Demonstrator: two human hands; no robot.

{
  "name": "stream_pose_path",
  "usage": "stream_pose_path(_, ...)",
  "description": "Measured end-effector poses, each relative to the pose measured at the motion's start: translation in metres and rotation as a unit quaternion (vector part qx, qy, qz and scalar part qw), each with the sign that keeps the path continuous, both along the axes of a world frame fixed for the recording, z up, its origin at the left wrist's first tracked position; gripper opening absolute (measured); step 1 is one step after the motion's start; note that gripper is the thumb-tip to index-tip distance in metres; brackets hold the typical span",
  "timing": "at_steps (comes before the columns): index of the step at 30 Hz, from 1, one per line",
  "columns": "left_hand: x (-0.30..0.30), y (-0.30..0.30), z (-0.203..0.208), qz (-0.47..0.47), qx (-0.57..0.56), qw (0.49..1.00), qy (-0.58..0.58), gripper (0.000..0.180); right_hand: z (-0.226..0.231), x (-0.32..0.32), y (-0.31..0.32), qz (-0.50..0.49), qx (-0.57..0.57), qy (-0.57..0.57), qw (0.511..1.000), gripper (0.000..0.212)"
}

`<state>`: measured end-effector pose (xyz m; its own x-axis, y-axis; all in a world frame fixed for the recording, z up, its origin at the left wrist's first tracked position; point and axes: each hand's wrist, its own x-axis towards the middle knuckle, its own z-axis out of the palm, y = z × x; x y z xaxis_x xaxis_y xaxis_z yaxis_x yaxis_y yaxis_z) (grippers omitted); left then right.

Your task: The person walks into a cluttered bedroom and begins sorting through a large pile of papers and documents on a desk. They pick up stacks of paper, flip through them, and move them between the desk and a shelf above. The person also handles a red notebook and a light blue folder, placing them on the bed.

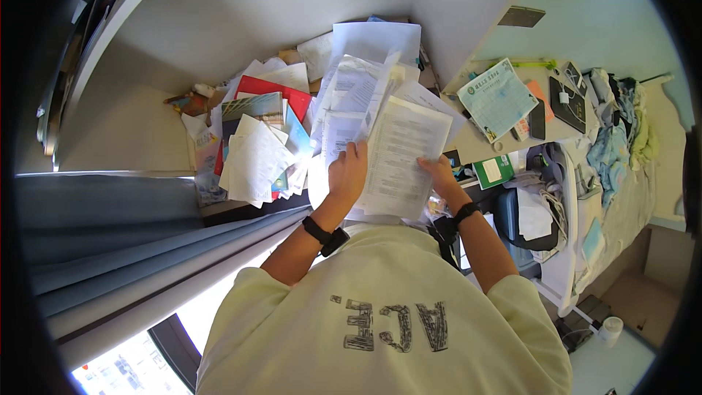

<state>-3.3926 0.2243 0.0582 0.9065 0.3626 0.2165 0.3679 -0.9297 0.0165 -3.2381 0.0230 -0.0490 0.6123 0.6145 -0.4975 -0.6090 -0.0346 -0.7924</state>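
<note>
Head view showed the left hand [348,173] and right hand [439,175] each grasping a side of a white printed paper sheet [400,155], slightly curled, just beside the red flat folder [281,92] among loose papers.

Most of the worktop [219,208] lies buried under the loose heap of papers [256,157], so only its front edge shows. The printed sheet [398,157] covers the palm of the right hand [439,174] and part of the left hand [348,172]. Its print is too small to make out. The red folder [274,89] shows only its far corner.
</note>
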Motion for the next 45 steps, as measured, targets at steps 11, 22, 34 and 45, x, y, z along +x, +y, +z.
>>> stream_pose_path(11,-0.018,0.011,-0.015,0.068,0.000,0.998,-0.001,0.054,0.008,-0.004,0.005,-0.023,-0.021,-0.019,0.999,0.033)
stream_pose_path(22,-0.003,0.018,0.014,0.108,-0.330,0.935,0.071,0.053,0.000,0.002,0.007,-0.003,-0.027,0.001,1.000,0.035)
stream_pose_path(34,-0.013,-0.055,0.062,-0.333,-0.216,0.917,0.045,0.050,0.025,0.006,0.004,-0.101,0.139,0.088,0.981,0.034)
stream_pose_path(45,-0.008,-0.036,0.055,-0.343,-0.224,0.905,0.112,0.043,0.004,0.011,0.001,-0.172,0.226,0.233,0.930,0.034)
